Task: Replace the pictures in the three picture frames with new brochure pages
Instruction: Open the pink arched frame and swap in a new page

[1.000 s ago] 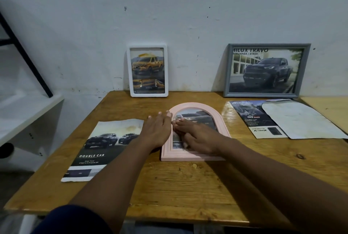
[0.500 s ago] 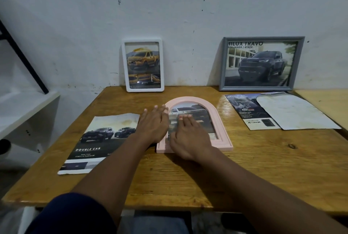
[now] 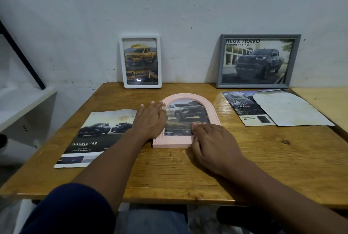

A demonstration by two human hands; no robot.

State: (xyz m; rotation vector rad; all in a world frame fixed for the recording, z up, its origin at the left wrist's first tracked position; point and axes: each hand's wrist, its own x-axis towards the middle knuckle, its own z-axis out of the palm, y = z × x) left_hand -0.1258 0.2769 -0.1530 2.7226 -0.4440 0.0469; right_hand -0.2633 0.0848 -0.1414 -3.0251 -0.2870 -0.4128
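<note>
A pink arched frame lies flat on the wooden table with a truck picture in it. My left hand rests flat on the frame's left side, fingers straight. My right hand lies over the frame's lower right corner, fingers lightly bent on the glass. A white frame with a yellow truck picture and a grey frame with a dark truck picture lean against the wall. A "Double Cab" brochure page lies left of the pink frame.
Right of the pink frame lie another brochure page and a blank white sheet overlapping it. A white shelf with a black bar stands at the left. A second table top adjoins at the right.
My right hand has slid from the middle of the picture down to the frame's lower right corner, uncovering the truck picture. My left hand stays on the left side.
</note>
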